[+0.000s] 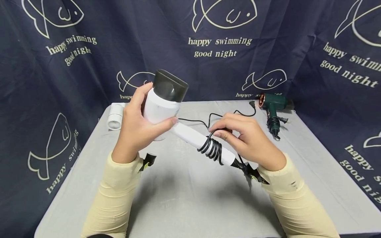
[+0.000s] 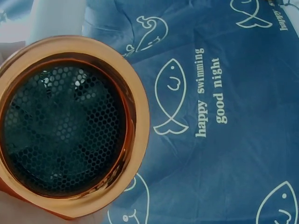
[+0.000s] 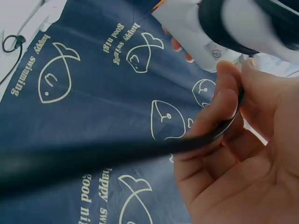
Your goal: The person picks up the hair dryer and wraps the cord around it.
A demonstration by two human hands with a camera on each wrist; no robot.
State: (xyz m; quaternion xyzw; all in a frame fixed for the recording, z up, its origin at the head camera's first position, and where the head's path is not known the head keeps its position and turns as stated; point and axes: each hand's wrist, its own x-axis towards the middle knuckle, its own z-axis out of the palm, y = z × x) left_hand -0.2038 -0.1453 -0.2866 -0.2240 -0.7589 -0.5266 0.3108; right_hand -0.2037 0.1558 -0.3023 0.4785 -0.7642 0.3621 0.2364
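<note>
A white hair dryer (image 1: 162, 107) with a black nozzle (image 1: 170, 85) is held above the table, tilted. My left hand (image 1: 138, 124) grips its body, thumb across the front. In the left wrist view, the dryer's copper-coloured ring (image 2: 138, 116) surrounds a mesh grille. Several loops of black cord (image 1: 212, 150) wrap the white handle (image 1: 189, 134), which points down to the right. My right hand (image 1: 247, 137) pinches the cord between thumb and fingers, just above the loops. The right wrist view shows that pinched cord (image 3: 187, 143) close up; the handle above is blurred.
A dark green hair dryer (image 1: 274, 107) lies at the back right, cord wound on its handle. Near it is a black plug (image 1: 252, 104) on the loose cord. At the back left sits a white device (image 1: 115, 116) with a slatted round end. Dark fish-print cloth (image 1: 166, 43) surrounds the table.
</note>
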